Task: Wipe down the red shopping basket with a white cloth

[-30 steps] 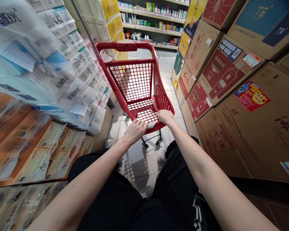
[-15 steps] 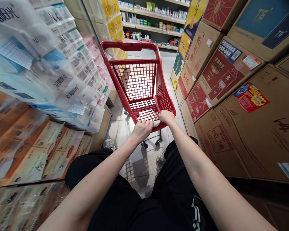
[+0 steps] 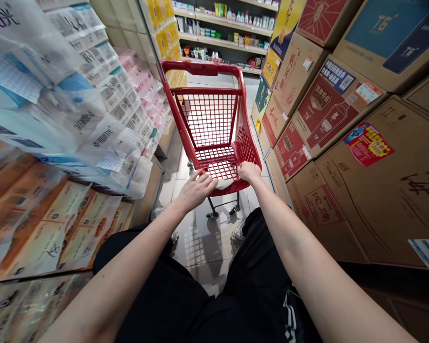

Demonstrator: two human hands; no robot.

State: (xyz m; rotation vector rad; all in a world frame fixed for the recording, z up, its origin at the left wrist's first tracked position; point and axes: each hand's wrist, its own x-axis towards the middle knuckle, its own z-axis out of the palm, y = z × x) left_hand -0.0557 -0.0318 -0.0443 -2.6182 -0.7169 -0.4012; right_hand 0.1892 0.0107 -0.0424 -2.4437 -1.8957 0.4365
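Observation:
A red plastic shopping cart (image 3: 250,143) with a grid back panel stands in front of me, its handle at the far end. On the left part of the near rim lies my left hand (image 3: 197,188), fingers bent over the edge. My right hand (image 3: 249,171) is closed around the same rim near its right corner. Between the hands, a whitish piece (image 3: 224,183), cloth or label, covers part of the rim; I cannot tell which. The visible part of the basket holds nothing, and its wheels (image 3: 212,216) rest on the floor.
Stacked cardboard boxes (image 3: 346,190) line the right side closely. Plastic-wrapped paper packs (image 3: 89,114) and orange packages (image 3: 50,224) are piled on the left. Shelves with bottles and tubes (image 3: 236,40) stand across the far end. Pale floor tiles (image 3: 200,247) run between.
My left hand has slid left along the rim, away from the right hand, exposing more of the whitish piece. The cart sits slightly further right in view; the right hand keeps its hold.

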